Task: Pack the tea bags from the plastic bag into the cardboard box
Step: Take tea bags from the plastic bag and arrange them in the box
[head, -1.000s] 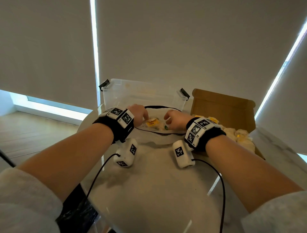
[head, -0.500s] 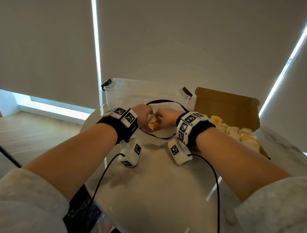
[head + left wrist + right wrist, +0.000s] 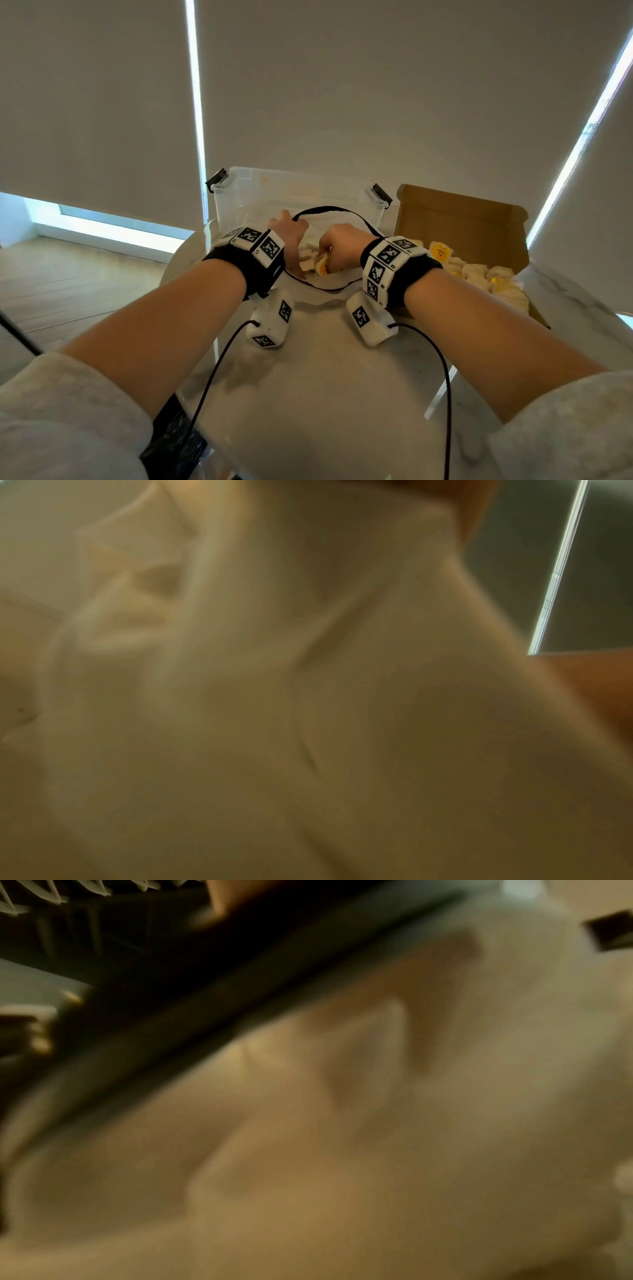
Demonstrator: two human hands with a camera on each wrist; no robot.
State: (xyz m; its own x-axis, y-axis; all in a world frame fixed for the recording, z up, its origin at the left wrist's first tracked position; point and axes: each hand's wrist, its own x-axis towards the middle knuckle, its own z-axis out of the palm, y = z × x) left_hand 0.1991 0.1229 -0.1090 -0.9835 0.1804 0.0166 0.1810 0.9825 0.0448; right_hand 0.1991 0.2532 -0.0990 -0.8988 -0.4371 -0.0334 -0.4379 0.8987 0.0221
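Observation:
A clear plastic bag (image 3: 329,294) with a black rim lies on the round white table, with pale tea bags (image 3: 306,262) in its mouth. My left hand (image 3: 289,236) grips the black rim at the bag's left side and holds the mouth up. Inside the mouth, my right hand (image 3: 337,246) is curled round a clump of tea bags with a yellow tag (image 3: 322,270). To the right stands the open cardboard box (image 3: 462,219), with several tea bags (image 3: 486,279) in it. Both wrist views are blurred and show only pale plastic close up.
A clear lidless plastic tub (image 3: 239,192) with black clips stands just behind the bag. The table top (image 3: 325,394) stretches toward me, crossed by two black cables from the wrist cameras. Window blinds hang behind everything.
The hands were pressed together at the bag's near rim. Now the left hand has lifted the rim back and the mouth gapes wider, while the right hand has sunk among the tea bags.

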